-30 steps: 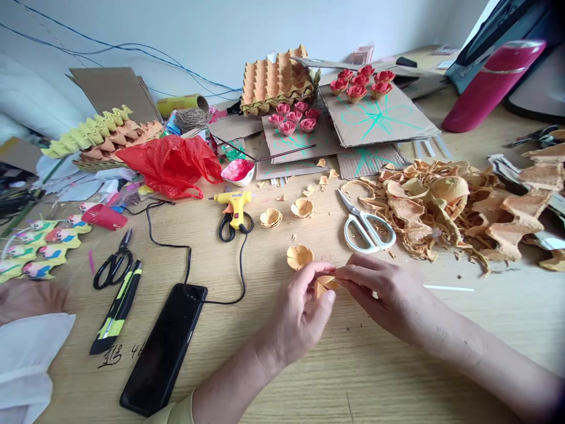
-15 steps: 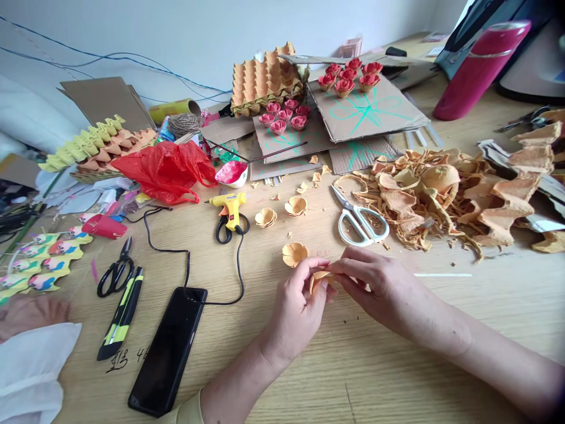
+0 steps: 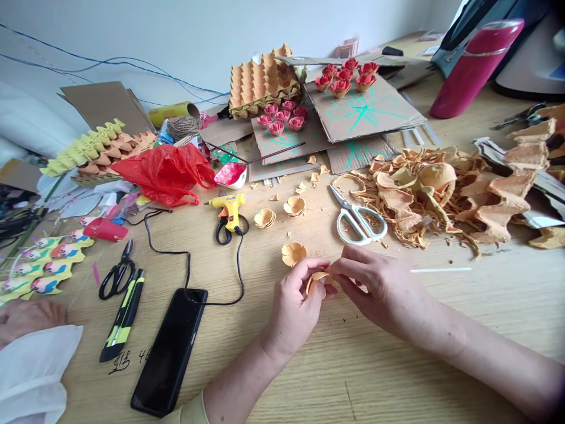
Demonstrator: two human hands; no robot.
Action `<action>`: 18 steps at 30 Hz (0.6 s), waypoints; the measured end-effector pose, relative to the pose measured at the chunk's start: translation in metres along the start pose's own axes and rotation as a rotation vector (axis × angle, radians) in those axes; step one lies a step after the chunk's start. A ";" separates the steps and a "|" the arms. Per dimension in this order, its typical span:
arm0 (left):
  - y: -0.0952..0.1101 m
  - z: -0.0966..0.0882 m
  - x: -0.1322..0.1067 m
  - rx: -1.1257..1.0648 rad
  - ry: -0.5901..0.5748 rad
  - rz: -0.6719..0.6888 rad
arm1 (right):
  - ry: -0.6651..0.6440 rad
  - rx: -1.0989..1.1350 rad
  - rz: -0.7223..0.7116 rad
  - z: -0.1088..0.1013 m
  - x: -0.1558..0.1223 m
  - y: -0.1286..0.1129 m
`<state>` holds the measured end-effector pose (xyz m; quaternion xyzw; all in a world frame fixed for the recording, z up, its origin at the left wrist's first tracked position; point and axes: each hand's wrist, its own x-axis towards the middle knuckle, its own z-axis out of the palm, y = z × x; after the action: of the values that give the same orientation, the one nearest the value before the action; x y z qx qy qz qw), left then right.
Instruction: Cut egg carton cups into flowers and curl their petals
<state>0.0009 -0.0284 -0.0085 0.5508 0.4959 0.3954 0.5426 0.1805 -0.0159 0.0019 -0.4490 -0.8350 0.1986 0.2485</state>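
Observation:
An orange egg-carton cup (image 3: 316, 279) cut into petals is between my two hands, partly hidden by fingers. My left hand (image 3: 296, 312) is closed around its side, thumb in front. The fingertips of my right hand (image 3: 375, 281) pinch its right edge. Just beyond my left fingers sits another petal-cut cup (image 3: 294, 254). Farther back stand a stack of petal cups (image 3: 265, 218) and a second stack (image 3: 294, 206). White-handled scissors (image 3: 361, 224) lie beyond my right hand, beside a heap of carton scraps (image 3: 410, 194).
A yellow glue gun (image 3: 230, 211), a black phone (image 3: 170, 353), a utility knife (image 3: 122, 321) and black scissors (image 3: 118, 274) lie to the left. Red paper flowers (image 3: 342, 88) rest on cardboard (image 3: 388, 121) behind. Another person's hand (image 3: 33, 321) is at far left. A pink bottle (image 3: 479, 68) stands right.
The view has shifted slightly. My hands keep their hold on the petal cup, with only a small change in its tilt. The other person's hand at the left has moved a little.

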 end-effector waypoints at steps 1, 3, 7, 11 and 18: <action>0.000 0.000 0.000 -0.005 -0.001 -0.004 | 0.008 -0.036 -0.017 0.000 0.000 -0.001; 0.000 0.000 0.001 0.005 0.009 0.007 | 0.031 -0.106 -0.062 -0.001 0.000 -0.002; -0.001 -0.001 0.002 0.052 0.050 0.070 | 0.071 -0.111 -0.095 -0.001 0.001 -0.003; -0.005 -0.002 0.001 0.129 0.082 0.160 | 0.071 -0.042 -0.068 -0.001 0.001 -0.001; -0.007 -0.006 0.001 0.581 0.123 0.371 | 0.087 -0.181 -0.110 0.002 0.002 0.001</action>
<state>-0.0053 -0.0265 -0.0145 0.7379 0.5111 0.3620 0.2514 0.1790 -0.0134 -0.0001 -0.4314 -0.8613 0.0887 0.2534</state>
